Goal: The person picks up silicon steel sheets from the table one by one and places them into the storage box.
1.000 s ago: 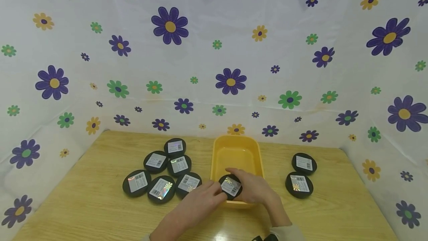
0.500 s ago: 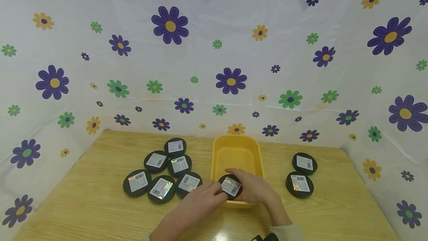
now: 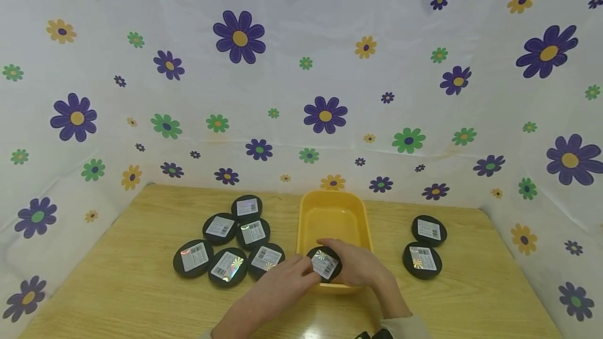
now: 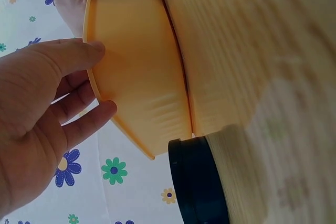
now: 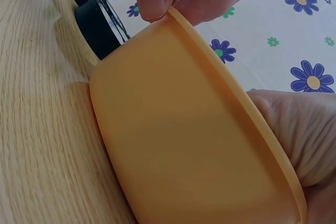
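Note:
In the head view, a flat round black tub (image 3: 324, 264) with a white label sits inside the front part of the yellow tray (image 3: 360, 218). My right hand (image 3: 355, 264) curls round its right side. From the left, my left hand (image 3: 292, 279) reaches over the tray's rim and holds the tub's left edge with its fingers. In the left wrist view, the left hand's thumb (image 4: 86, 55) lies against the tray's outer wall and some fingers pass behind the rim. The tray hides the held tub in both wrist views.
Several similar labelled black tubs (image 3: 227, 267) lie clustered left of the tray, the nearest close beside the left hand. Two more tubs (image 3: 422, 259) lie on the right. Behind the wooden table (image 3: 127, 297) hangs a flowered white cloth (image 3: 282, 77).
The held tub and its label have turned and shifted very slightly to the left. Both hands stay almost where they were.

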`<state>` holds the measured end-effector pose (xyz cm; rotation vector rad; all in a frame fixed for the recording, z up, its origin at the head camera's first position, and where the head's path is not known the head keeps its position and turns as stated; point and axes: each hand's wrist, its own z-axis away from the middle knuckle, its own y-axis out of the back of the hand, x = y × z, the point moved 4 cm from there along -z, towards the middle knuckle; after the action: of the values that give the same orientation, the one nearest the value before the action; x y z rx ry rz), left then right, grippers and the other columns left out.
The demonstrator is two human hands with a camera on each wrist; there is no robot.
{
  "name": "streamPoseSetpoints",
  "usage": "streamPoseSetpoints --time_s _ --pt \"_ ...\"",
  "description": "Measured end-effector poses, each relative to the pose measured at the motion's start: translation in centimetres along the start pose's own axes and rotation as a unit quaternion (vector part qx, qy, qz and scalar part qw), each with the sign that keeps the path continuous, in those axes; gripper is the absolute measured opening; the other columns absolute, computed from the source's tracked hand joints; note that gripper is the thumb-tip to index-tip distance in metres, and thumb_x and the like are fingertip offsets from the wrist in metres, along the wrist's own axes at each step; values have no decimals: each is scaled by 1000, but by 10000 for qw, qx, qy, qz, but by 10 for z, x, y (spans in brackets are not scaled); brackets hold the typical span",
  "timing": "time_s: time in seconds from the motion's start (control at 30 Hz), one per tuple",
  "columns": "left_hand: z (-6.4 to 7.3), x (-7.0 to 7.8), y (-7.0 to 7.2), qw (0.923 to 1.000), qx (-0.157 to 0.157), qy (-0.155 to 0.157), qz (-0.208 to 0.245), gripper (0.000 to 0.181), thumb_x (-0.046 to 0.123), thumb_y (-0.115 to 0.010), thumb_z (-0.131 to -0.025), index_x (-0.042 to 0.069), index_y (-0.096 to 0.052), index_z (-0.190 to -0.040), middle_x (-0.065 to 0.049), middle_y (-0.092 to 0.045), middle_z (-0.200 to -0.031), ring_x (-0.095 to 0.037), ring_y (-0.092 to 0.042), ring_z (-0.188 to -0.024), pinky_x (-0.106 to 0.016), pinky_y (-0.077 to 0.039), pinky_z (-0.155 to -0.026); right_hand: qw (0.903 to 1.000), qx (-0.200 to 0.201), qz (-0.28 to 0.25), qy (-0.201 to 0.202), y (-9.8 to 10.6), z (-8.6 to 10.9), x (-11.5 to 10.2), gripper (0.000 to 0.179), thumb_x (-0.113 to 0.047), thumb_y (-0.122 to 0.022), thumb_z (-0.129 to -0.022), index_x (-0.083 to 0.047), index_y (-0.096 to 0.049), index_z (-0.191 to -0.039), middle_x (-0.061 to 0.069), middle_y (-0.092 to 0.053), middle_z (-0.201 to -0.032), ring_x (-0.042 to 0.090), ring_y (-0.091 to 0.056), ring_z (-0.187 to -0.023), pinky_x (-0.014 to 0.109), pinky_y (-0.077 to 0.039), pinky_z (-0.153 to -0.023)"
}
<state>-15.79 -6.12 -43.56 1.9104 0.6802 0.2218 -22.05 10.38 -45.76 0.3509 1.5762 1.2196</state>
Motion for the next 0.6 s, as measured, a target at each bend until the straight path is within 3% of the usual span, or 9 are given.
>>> streamPoseSetpoints --time_s 0.27,0.4,0.6 --pt "-1 0 -1 10000 -53 -4 3 16 12 -72 -85 19 -64 -97 4 -56 -96 -13 -57 -88 -22 -50 -77 9999 -66 -142 58 2 0 2 79 -15 -86 -74 -16 -50 -144 7 -60 -135 22 -59 -108 48 -48 -96" --pt "0 0 0 9997 -227 54 82 17 11 -73 -86 19 -65 -99 4 -57 -97 -12 -56 -88 -22 -50 -77 9998 -76 -172 43 1 0 2 76 -10 -85 -74 -16 -51 -143 6 -61 -133 21 -59 -105 48 -48 -96" --pt "-1 1 1 9991 -360 113 177 16 11 -72 -87 19 -66 -100 3 -56 -97 -12 -56 -89 -21 -50 -78 9995 4 -283 -121 -2 3 4 64 0 -70 -82 -17 -53 -141 5 -64 -129 19 -59 -99 50 -48 -98"
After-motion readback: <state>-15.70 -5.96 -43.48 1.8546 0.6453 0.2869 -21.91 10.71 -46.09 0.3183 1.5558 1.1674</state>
